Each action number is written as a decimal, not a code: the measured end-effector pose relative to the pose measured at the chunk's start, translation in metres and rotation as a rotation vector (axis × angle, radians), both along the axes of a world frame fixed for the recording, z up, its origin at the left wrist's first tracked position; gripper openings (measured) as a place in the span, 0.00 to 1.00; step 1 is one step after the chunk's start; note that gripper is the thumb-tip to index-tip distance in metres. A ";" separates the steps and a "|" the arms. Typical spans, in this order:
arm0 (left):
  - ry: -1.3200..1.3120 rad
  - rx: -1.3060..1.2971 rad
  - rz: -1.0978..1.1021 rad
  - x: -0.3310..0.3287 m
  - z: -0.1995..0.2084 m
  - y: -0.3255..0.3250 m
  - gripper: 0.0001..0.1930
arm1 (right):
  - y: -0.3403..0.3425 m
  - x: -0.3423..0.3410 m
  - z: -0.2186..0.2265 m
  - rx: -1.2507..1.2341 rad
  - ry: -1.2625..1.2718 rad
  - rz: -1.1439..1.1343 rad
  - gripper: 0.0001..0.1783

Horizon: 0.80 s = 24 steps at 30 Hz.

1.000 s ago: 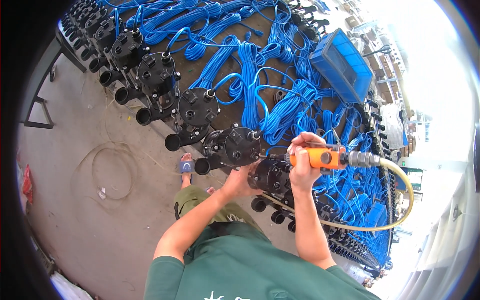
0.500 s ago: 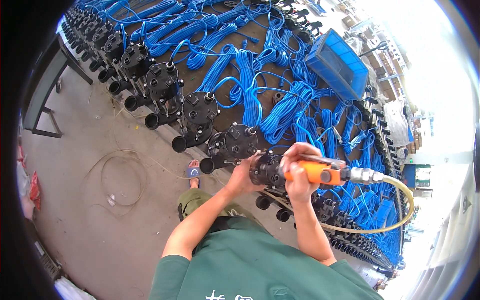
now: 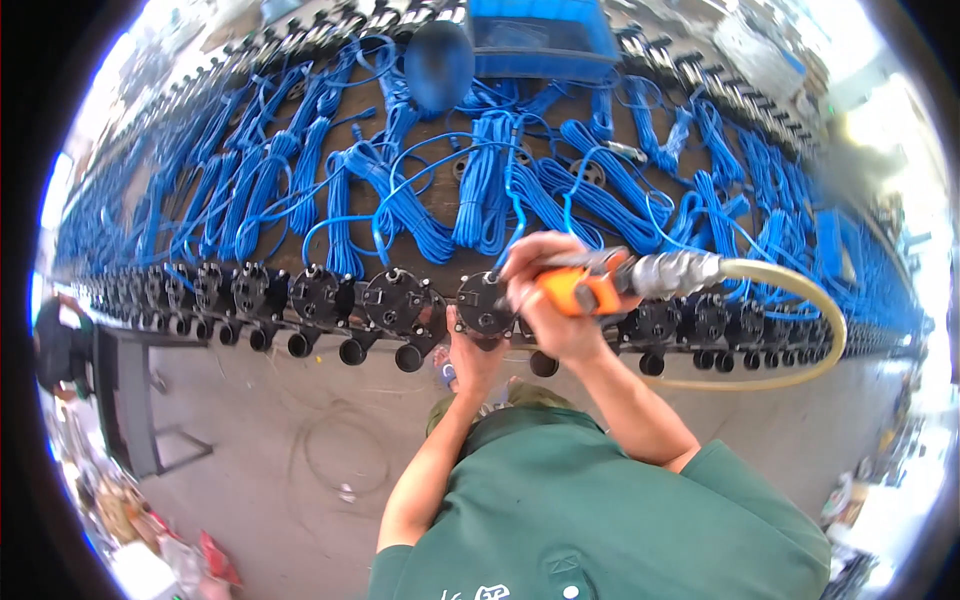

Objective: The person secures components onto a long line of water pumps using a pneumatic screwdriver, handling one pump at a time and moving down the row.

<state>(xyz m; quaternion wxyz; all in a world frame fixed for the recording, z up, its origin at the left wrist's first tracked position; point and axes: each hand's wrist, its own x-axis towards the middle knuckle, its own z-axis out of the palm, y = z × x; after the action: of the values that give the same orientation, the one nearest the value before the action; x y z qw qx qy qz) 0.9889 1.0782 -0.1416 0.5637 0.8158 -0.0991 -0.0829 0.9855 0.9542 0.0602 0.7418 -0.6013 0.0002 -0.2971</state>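
Right now the right hand (image 3: 555, 300) grips the orange driver (image 3: 585, 290), lying crosswise, tip pointing left at a black valve (image 3: 485, 303) on the bench edge; left hand (image 3: 475, 355) cups that valve from below

The tool (image 3: 585, 290) in the right hand (image 3: 550, 300) has an orange plastic body that looks smooth and a bit shiny. Its back end (image 3: 675, 272) is grey metal with a dull shine. The hose (image 3: 800, 330) on it looks like soft, see-through yellowish plastic or rubber. The round black part (image 3: 485, 302) by the left hand (image 3: 475, 360) looks like hard matt plastic, and so do the other black parts (image 3: 320, 297) in the row. The blue cables (image 3: 480, 190) have a smooth plastic skin. The bench top (image 3: 440, 205) under them is brown and dull, like wood. The shirt (image 3: 590, 510) is green cloth, soft and matt. The floor (image 3: 260, 420) is grey, rough and dusty.
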 end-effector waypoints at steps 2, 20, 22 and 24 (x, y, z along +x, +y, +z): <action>0.003 0.069 0.021 -0.001 0.009 -0.002 0.46 | -0.021 0.007 -0.002 0.078 -0.062 -0.151 0.15; -0.149 0.103 -0.161 -0.051 -0.038 -0.039 0.10 | -0.040 0.012 -0.029 -0.075 -0.213 -0.128 0.16; -0.255 0.114 -0.157 -0.048 -0.039 -0.046 0.07 | -0.042 0.016 -0.029 -0.092 -0.131 -0.094 0.16; -0.271 0.087 -0.150 -0.046 -0.038 -0.048 0.05 | -0.045 0.027 -0.033 -0.189 -0.049 -0.061 0.16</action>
<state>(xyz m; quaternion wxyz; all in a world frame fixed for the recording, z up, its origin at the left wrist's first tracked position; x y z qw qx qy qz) 0.9426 1.0302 -0.1797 0.5015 0.8335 -0.2311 -0.0183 1.0122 0.9090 0.0268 0.6720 -0.6609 -0.0277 -0.3329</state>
